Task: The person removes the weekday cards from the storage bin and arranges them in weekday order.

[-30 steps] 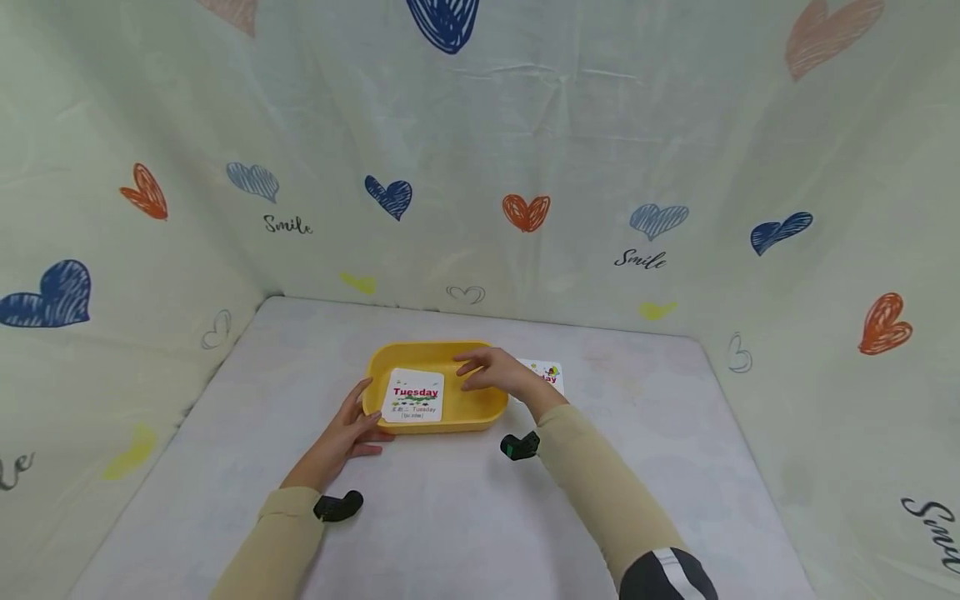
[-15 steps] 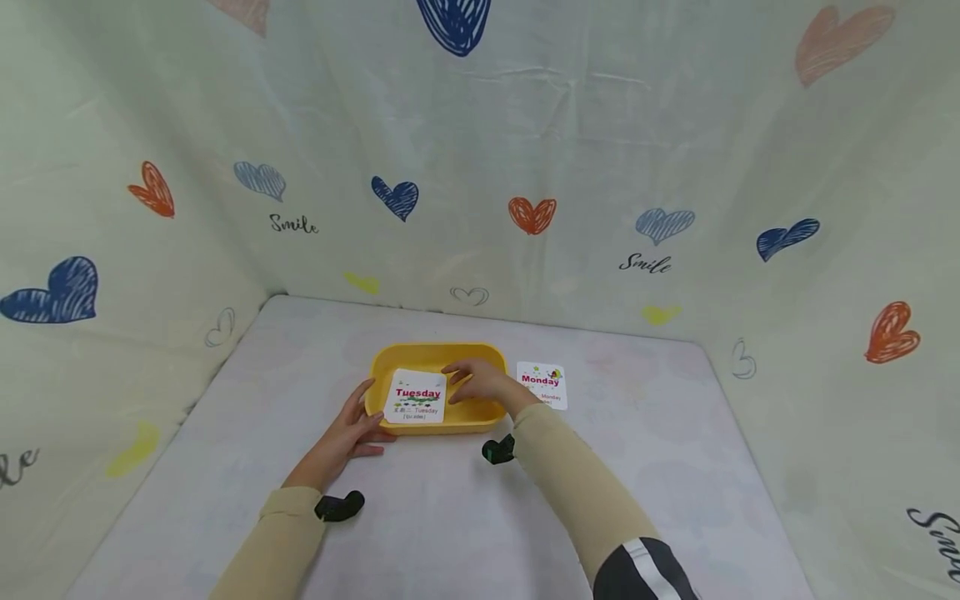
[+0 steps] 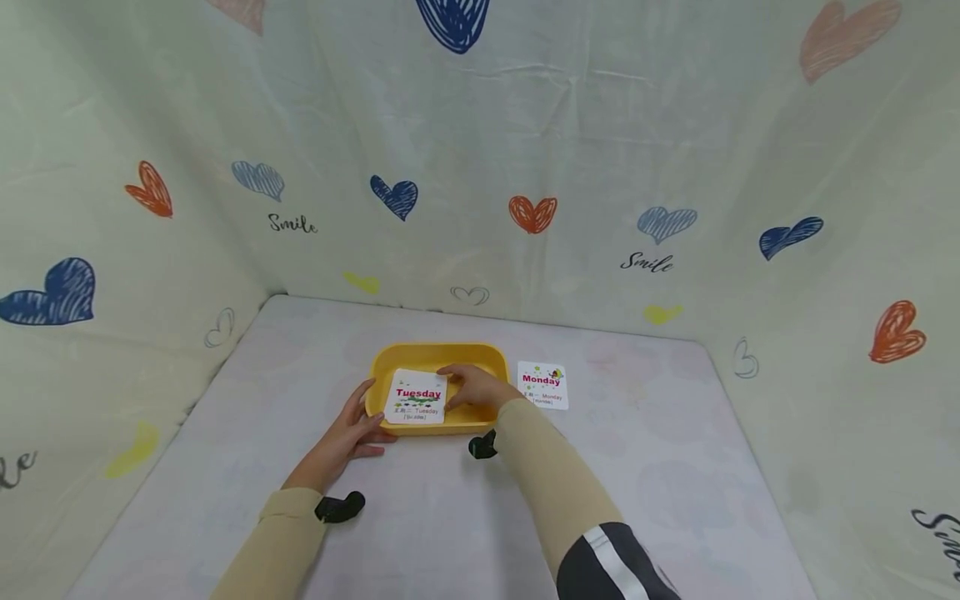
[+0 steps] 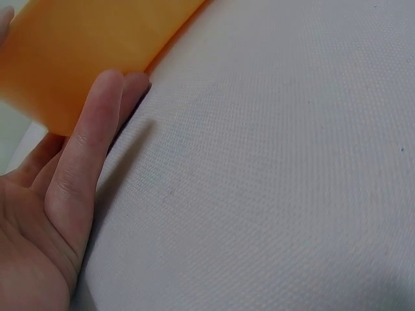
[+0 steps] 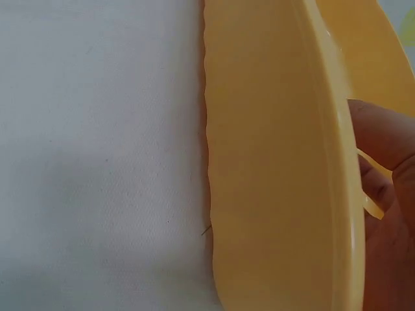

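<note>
A yellow tray (image 3: pixel 420 356) stands on the table, and a white card printed "Tuesday" (image 3: pixel 416 397) lies in its left half. My left hand (image 3: pixel 341 437) grips the tray's front left corner, fingers along the outside and a digit at the rim. In the left wrist view its fingers (image 4: pixel 81 139) press the yellow wall. My right hand (image 3: pixel 474 389) reaches into the tray, thumb and forefinger spread apart, fingertips right at the Tuesday card's right side. In the right wrist view the tray wall (image 5: pixel 279 162) hides its fingertips and the card.
A white card printed "Monday" (image 3: pixel 542 386) lies on the white table (image 3: pixel 637 433) just right of the tray. Heart-patterned cloth (image 3: pixel 480 133) hangs behind and at both sides of the table. Black wrist bands' stubs stick out beside both hands.
My right hand has moved left inside the tray, up to the Tuesday card's right side, uncovering the Monday card. My left hand and the tray stay put.
</note>
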`<move>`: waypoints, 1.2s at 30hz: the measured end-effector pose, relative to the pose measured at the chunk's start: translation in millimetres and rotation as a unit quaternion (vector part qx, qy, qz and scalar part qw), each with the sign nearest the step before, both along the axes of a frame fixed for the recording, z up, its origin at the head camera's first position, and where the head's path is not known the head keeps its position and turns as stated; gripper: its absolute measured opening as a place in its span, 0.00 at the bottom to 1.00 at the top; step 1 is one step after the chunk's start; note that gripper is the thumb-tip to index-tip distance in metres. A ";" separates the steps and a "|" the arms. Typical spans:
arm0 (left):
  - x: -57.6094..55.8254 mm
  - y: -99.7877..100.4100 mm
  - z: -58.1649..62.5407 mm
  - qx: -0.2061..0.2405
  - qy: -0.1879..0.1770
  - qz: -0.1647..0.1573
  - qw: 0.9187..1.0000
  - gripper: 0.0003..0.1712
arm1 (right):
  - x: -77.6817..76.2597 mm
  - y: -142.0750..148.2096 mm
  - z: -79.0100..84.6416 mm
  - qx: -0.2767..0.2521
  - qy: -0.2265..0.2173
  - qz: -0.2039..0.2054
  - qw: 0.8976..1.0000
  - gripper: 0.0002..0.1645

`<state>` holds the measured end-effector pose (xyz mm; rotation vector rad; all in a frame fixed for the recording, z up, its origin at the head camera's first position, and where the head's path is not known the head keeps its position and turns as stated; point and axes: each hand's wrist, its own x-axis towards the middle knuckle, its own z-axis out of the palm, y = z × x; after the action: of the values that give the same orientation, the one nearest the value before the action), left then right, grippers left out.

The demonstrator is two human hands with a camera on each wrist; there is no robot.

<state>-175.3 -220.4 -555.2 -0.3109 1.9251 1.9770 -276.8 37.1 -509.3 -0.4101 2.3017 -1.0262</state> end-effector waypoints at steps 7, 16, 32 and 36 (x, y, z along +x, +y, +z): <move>0.2 -0.3 -0.4 -0.001 -0.005 0.002 1.000 0.45 | -2.7 -3.3 -5.5 0.011 -0.009 -0.020 1.000 0.37; -0.1 0.0 -0.3 -0.001 -0.006 0.004 1.000 0.45 | -5.2 -10.3 -7.2 0.020 -0.008 -0.051 0.998 0.34; -0.3 -0.7 -0.8 0.001 -0.003 -0.006 1.000 0.44 | -9.5 -18.8 -15.0 0.031 0.011 -0.075 0.997 0.30; -0.6 -0.7 -0.3 0.002 -0.001 -0.008 1.000 0.44 | -12.4 -18.1 -19.0 0.026 0.010 -0.077 0.997 0.32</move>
<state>-175.8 -221.1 -555.4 -0.2961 1.9167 1.9682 -289.2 19.0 -528.3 -0.2244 2.4022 -1.0378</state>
